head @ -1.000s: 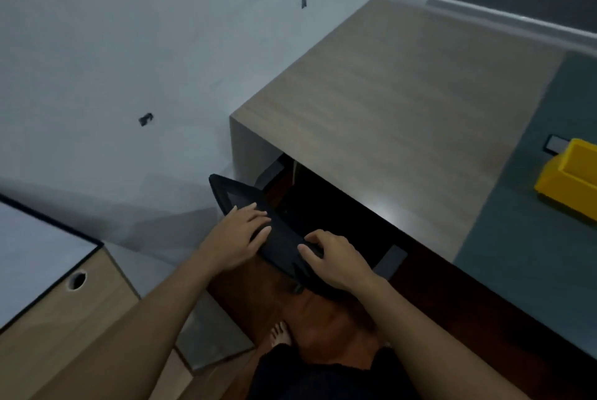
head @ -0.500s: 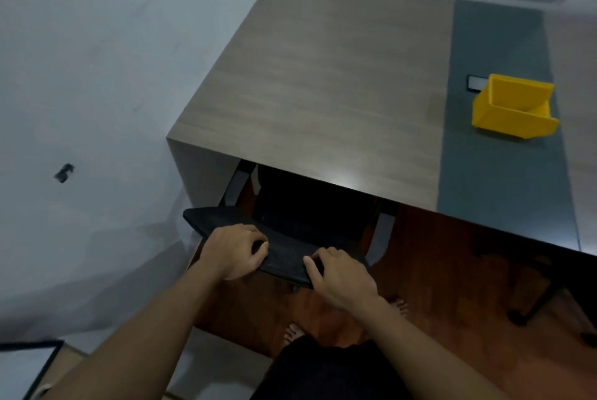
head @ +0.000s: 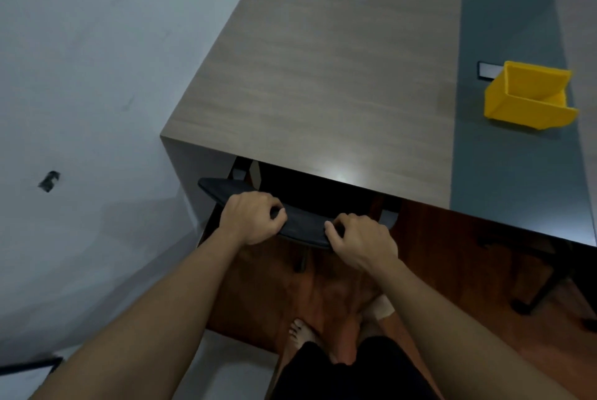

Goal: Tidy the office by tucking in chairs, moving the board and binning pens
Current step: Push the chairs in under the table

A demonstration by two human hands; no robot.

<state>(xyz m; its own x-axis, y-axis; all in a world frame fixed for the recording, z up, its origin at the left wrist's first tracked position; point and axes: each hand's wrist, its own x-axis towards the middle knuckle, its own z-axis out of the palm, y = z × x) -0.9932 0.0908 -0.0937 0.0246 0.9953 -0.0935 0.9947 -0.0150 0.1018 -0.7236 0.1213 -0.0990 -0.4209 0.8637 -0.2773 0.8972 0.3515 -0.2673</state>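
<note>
A black office chair (head: 302,225) stands under the front edge of a wooden desk (head: 323,70); only the top of its backrest and part of its frame show. My left hand (head: 250,217) grips the left part of the backrest's top edge. My right hand (head: 360,243) grips the right part, fingers curled over it. The seat is hidden beneath the desk. A yellow bin (head: 529,96) sits on the grey strip at the desk's right side.
A white wall (head: 80,109) runs close along the desk's left side. A small dark flat device (head: 487,70) lies behind the bin. Another chair's base (head: 533,296) shows under the desk at the right. My bare feet stand on the red-brown floor (head: 452,270).
The chair's backrest has swung round square to the desk and gone further under its edge. Both hands have stayed on it, fingers now curled tighter. The view has turned right.
</note>
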